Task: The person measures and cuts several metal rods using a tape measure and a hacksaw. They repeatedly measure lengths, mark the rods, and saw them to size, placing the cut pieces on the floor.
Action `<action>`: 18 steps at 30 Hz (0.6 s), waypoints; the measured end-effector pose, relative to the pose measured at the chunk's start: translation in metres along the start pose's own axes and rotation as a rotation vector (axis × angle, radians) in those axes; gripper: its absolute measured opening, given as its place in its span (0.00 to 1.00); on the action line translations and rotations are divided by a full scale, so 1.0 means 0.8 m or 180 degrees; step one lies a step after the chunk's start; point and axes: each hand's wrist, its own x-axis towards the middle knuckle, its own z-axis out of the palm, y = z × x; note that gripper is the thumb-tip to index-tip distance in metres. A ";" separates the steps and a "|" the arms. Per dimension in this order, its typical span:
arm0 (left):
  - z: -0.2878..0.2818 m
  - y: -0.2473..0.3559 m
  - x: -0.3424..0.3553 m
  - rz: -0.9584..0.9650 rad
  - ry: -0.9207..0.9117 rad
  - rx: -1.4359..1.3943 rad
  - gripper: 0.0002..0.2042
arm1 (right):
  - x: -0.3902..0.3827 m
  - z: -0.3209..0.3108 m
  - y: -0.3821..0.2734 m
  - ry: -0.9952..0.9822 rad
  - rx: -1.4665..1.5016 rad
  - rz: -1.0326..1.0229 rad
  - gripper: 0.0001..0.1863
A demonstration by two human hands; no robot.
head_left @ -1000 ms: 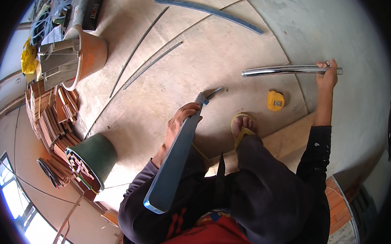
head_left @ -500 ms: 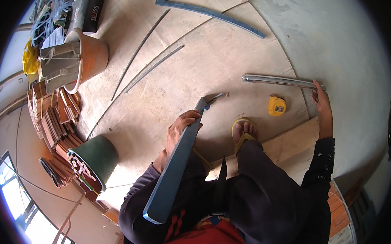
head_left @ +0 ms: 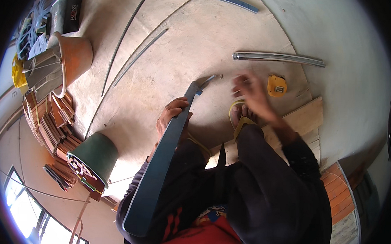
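Pale floor [head_left: 207, 40] underneath. Long blue-grey bar [head_left: 157, 166] slants from lower left of the view to its middle. Chrome tube [head_left: 280, 58] lies on the floor farther out, to the right, apart from both hands. Left hand [head_left: 173, 114] closed round the bar toward its far end. Right hand [head_left: 253, 93] blurred, partly open, fingers bent, seemingly empty. Yellow tape measure [head_left: 276, 85] on the floor, just beside it
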 end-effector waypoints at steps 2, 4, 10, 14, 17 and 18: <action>0.004 0.002 0.002 0.0016 -0.0019 0.0072 0.19 | 0.001 0.048 0.029 0.0094 0.0647 0.0312 0.09; 0.004 0.002 0.003 0.0090 -0.0037 0.0053 0.20 | 0.012 0.073 0.053 0.0131 0.0376 0.0076 0.10; 0.001 0.002 0.003 0.0155 -0.0002 -0.0001 0.22 | 0.028 0.094 0.086 0.0191 -0.0951 -0.1374 0.14; -0.001 0.002 0.004 0.0197 -0.0033 -0.0013 0.21 | 0.028 0.099 0.081 0.0169 -0.0595 -0.1313 0.20; -0.002 0.003 0.003 0.0151 -0.0045 0.0003 0.20 | 0.031 0.097 0.077 0.0201 -0.0717 -0.1316 0.27; -0.001 0.002 0.002 0.0171 -0.0013 0.0003 0.20 | 0.032 0.096 0.078 0.0120 -0.0649 -0.1295 0.27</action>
